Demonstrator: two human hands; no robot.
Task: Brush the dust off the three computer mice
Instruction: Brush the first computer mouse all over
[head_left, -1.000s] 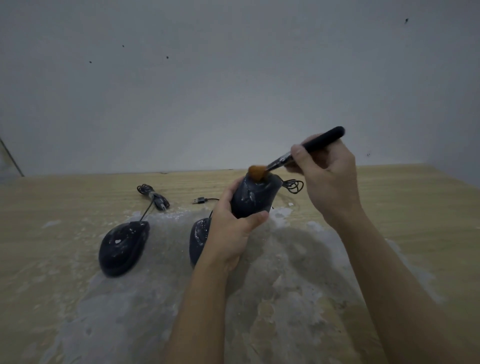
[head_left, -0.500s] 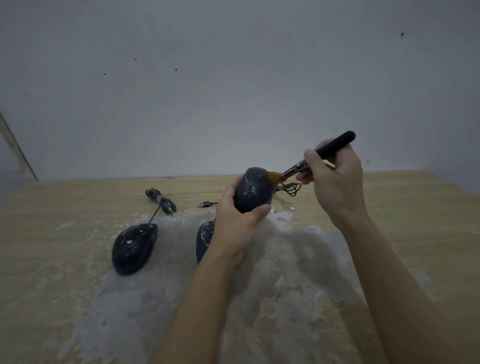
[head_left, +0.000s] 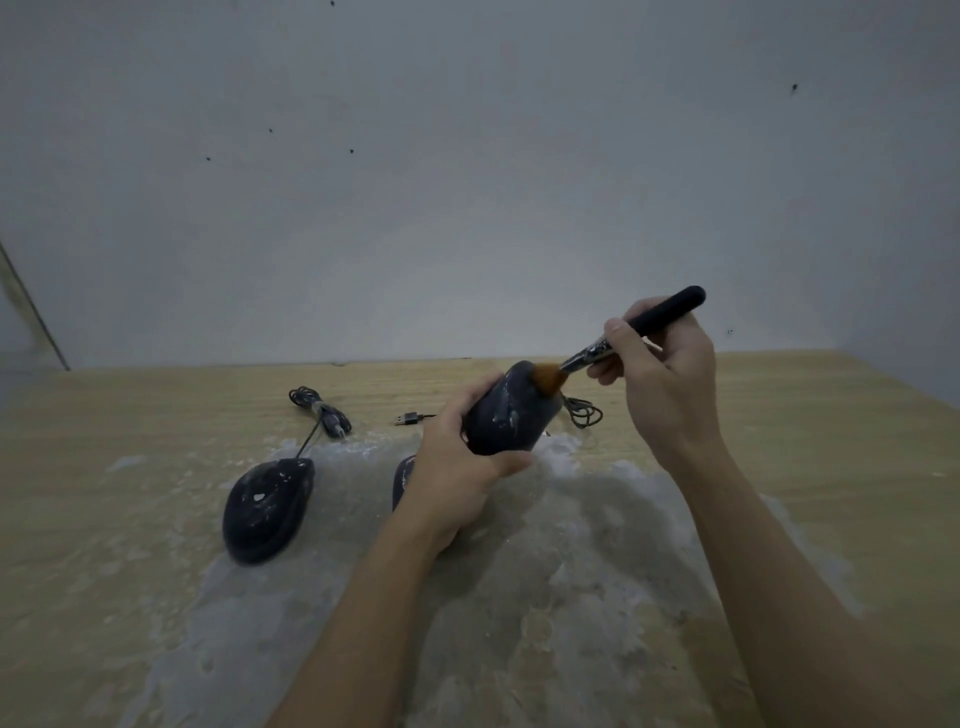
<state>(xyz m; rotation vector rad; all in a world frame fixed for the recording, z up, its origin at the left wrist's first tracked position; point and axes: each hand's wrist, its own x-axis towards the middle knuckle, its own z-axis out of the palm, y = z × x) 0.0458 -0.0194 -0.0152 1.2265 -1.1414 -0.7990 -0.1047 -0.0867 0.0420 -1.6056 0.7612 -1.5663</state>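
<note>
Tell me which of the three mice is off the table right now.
The mouse gripped in the left hand, with the brush on its top. The far-left mouse and the half-hidden middle mouse both lie on the table.

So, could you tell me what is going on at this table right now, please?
A person is brushing dust off computer mice. The left hand holds one dark mouse raised off the wooden table, while the right hand works a black-handled brush with its bristles against the mouse's top end. A second mouse lies at the left, and a third sits mostly hidden behind the left hand, amid white dust.
</note>
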